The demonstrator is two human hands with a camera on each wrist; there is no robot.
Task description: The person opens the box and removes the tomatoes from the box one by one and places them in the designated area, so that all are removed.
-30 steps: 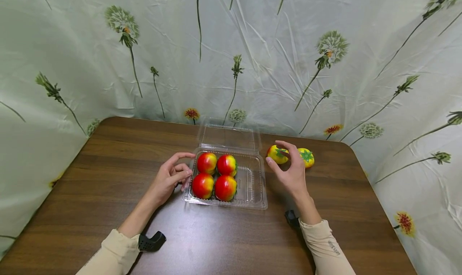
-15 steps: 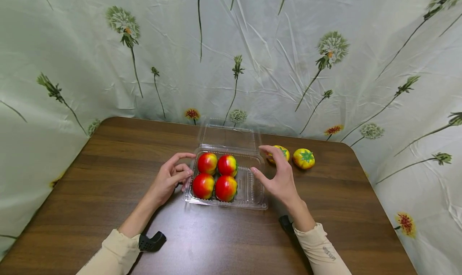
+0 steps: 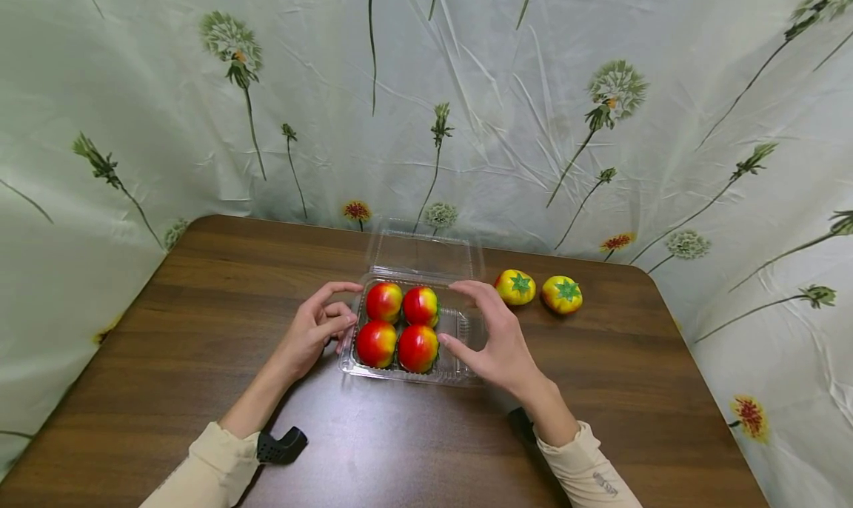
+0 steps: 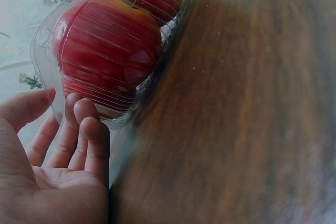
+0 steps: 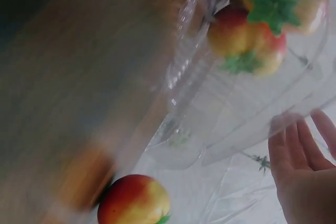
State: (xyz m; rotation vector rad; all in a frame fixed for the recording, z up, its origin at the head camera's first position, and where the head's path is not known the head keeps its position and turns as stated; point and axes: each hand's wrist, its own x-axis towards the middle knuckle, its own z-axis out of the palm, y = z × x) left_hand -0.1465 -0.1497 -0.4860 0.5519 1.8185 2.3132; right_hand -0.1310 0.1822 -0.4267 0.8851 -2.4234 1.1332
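A clear plastic clamshell container (image 3: 460,378) stands on the table with its lid (image 3: 423,255) folded back. Several glossy red-and-yellow fruits (image 3: 417,348) with green star-shaped leaf caps fill its left and middle part. My left hand (image 3: 308,334) holds the container's left rim, thumb above and fingers against the outer wall, as the left wrist view shows. Over the container's right part is my right hand (image 3: 496,338), thumb and fingers spread apart and holding nothing; in the right wrist view, the hand (image 5: 304,166) shows beside the clear plastic.
Two more such fruits, a nearer one (image 3: 515,287) and one farther right (image 3: 562,295), sit on the brown wooden table (image 3: 200,308) right of the container. A flower-patterned cloth (image 3: 506,123) hangs behind the table's back edge.
My right hand has moved left, away from the two loose fruits and over the container's right part. The left hand has stayed at the left rim.
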